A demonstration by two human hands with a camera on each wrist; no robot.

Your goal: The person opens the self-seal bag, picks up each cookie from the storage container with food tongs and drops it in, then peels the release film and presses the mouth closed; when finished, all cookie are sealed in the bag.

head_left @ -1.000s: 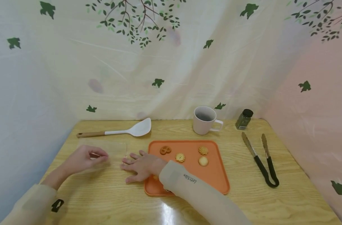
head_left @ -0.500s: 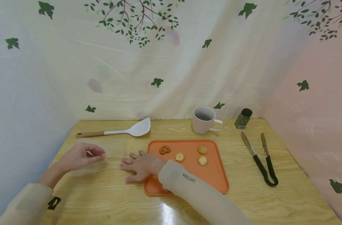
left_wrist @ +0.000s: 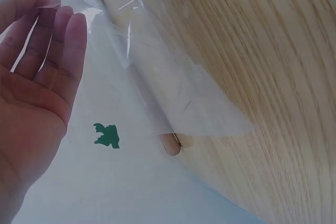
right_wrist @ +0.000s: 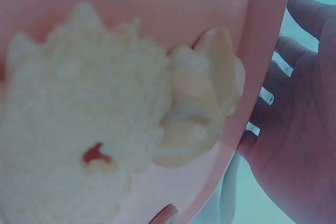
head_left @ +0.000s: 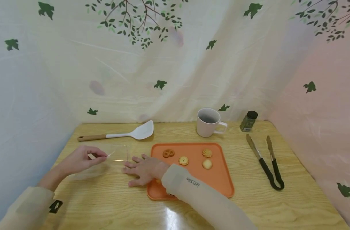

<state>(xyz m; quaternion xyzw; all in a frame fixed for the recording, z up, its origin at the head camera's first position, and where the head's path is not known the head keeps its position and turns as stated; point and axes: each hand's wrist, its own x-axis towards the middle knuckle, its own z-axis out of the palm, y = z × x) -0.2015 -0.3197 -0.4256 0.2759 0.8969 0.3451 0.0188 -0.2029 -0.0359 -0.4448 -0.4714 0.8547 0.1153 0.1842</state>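
A clear plastic bag point(head_left: 118, 155) lies at the left of the table, with a glossy fold running across it. My left hand point(head_left: 84, 159) pinches its film between thumb and fingertips. In the left wrist view the bag point(left_wrist: 157, 77) hangs from that hand point(left_wrist: 42, 61) as a thin sheet. My right hand point(head_left: 146, 169) is spread with straight fingers at the bag's right edge, its wrist over the left rim of an orange tray point(head_left: 192, 182). Cookies on the tray include a pretzel-shaped one point(head_left: 168, 153) and a ring cookie point(head_left: 183, 160); the right sleeve hides others.
Behind the bag lies a white turner point(head_left: 143, 131) with a wooden handle. A mug point(head_left: 207, 124) and a spice jar point(head_left: 248, 121) stand at the back. Tongs point(head_left: 267, 163) lie right of the tray. A patterned cloth point(head_left: 175, 70) hangs behind the table.
My left hand has shifted slightly up and left, drawing the bag's film, so a crease now shows between the hands. My right hand has stayed in place.
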